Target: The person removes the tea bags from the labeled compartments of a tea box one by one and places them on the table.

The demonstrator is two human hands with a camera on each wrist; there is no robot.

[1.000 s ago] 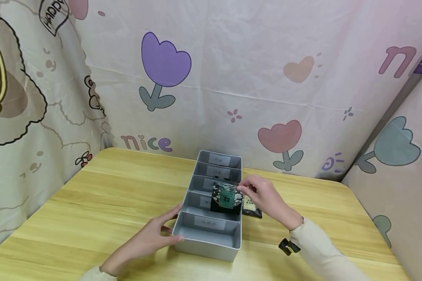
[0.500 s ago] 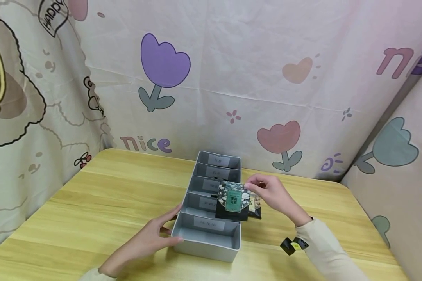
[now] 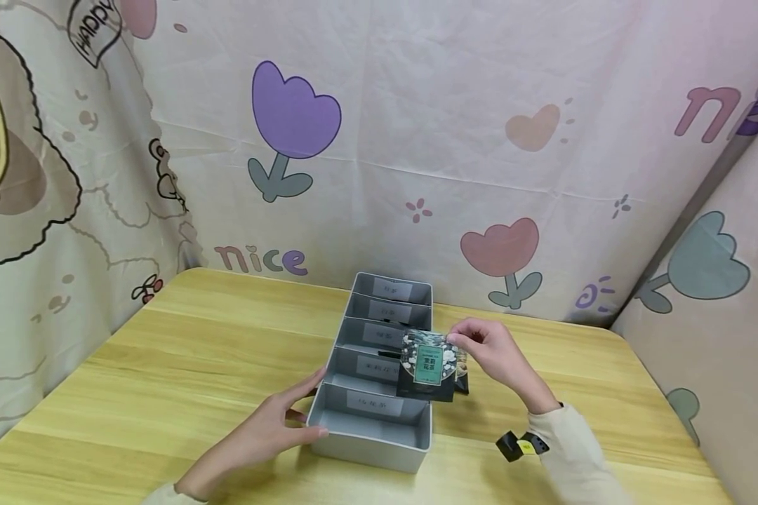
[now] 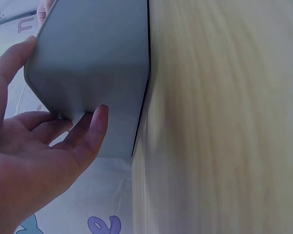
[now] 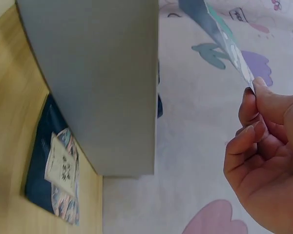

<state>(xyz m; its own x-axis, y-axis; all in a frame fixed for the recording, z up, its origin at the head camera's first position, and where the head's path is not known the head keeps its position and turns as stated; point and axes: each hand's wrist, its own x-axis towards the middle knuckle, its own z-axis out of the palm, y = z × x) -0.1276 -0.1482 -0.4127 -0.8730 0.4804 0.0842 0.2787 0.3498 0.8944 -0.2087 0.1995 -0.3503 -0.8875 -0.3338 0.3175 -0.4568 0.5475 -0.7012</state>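
Observation:
In the head view a grey divided storage box (image 3: 369, 452) stands lengthwise on the table, a paper label in each compartment. My left hand (image 3: 271, 424) rests against its near left corner, thumb at the front rim and fingers along the side wall. The left wrist view shows those fingers loosely spread against the grey box wall (image 4: 102, 44). My right hand (image 3: 489, 351) pinches the top edge of a black tea sachet (image 3: 426, 389) with a green label, raised over the box's right side. In the right wrist view, thumb and forefinger grip the thin sachet edge (image 5: 239, 61).
Another dark sachet (image 5: 63, 168) with a cream label lies on the table along the box's right side, mostly hidden in the head view. The wooden table (image 3: 215, 337) meets a patterned cloth backdrop (image 3: 385, 126) behind. A black-and-yellow device (image 3: 523, 446) hangs at the right wrist.
My right hand has drawn the green-labelled sachet rightward and slightly nearer, from over the middle compartments to the box's right edge. Its front now faces the head camera clearly. The left hand stays put.

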